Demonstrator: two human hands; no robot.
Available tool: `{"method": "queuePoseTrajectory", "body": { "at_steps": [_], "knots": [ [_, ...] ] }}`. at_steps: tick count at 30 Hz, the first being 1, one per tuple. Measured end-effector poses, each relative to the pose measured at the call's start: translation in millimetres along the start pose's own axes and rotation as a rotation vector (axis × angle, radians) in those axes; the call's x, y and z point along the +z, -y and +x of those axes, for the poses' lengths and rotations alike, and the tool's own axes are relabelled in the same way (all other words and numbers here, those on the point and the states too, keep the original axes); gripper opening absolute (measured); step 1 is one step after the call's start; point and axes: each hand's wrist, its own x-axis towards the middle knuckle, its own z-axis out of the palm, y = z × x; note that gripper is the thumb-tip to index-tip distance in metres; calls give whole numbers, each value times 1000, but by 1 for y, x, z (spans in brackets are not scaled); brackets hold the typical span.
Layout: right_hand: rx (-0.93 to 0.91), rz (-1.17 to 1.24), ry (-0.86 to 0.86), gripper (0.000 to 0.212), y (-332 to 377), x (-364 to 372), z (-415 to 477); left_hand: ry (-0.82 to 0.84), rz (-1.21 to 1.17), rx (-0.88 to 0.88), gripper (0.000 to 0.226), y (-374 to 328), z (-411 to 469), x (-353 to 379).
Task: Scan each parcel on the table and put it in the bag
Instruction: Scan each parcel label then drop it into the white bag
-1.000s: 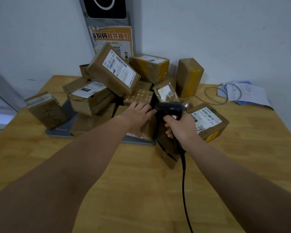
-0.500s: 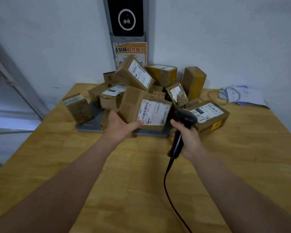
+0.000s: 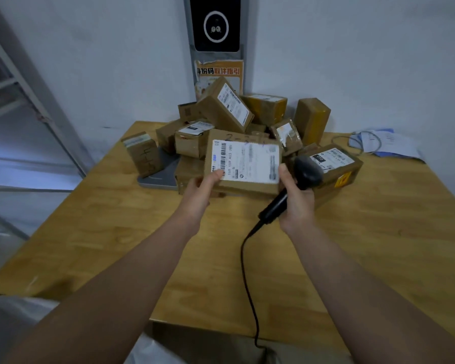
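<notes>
My left hand (image 3: 199,191) holds up a brown cardboard parcel (image 3: 243,161) by its lower left corner, its white barcode label facing me. My right hand (image 3: 296,199) grips a black handheld scanner (image 3: 304,170) by the handle, and its thumb touches the parcel's right edge. The scanner's head sits just right of the label, and its black cable (image 3: 247,271) drops over the table's front edge. Behind the held parcel, a heap of brown parcels (image 3: 226,109) lies on the wooden table (image 3: 352,245). A pale plastic bag (image 3: 19,319) shows at the lower left.
A grey scale platform (image 3: 163,177) lies under the heap. One small parcel (image 3: 143,153) stands at its left. Papers and a wire loop (image 3: 378,143) lie at the back right. A wall panel with a camera (image 3: 216,24) and an orange notice hangs behind. Metal shelving (image 3: 24,114) stands left.
My left hand lifted a parcel out of the heap and turned its label toward me. My right hand brought the scanner beside it. The view pulled back and up.
</notes>
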Motion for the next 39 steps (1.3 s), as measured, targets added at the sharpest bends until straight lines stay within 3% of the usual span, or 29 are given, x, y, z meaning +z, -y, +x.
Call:
{"method": "queuePoseTrajectory", "body": {
  "at_steps": [3,7,10,13,18,23,26,30,32,35,39],
  "knots": [
    [-102,-318,39,60,7,-9,2,-67,171,79,88,-9,9,-14],
    [-79,-550,160,32,11,-13,4,-10,345,189,98,-24,12,-24],
    [118,-511,243,43,7,-10,-1,10,274,271,85,-32,9,-20],
    [306,-374,256,25,5,-8,-8,-58,187,329,71,-31,7,-11],
    [242,-279,157,32,-5,-4,-11,-74,79,317,55,-15,5,2],
    [209,-249,76,32,-5,-11,-7,284,137,189,107,-8,1,0],
    [193,-275,53,45,-7,-16,-4,383,289,131,125,1,0,-5],
    [157,-409,95,60,-9,-17,0,253,235,119,121,10,3,-7],
    [103,-492,103,48,-6,-16,0,194,200,132,115,15,4,-9],
    [28,-584,159,13,0,-16,-8,120,207,166,109,25,6,-17],
    [-25,-816,261,20,-3,-13,-21,99,261,169,107,39,6,-28]
  ]
}}
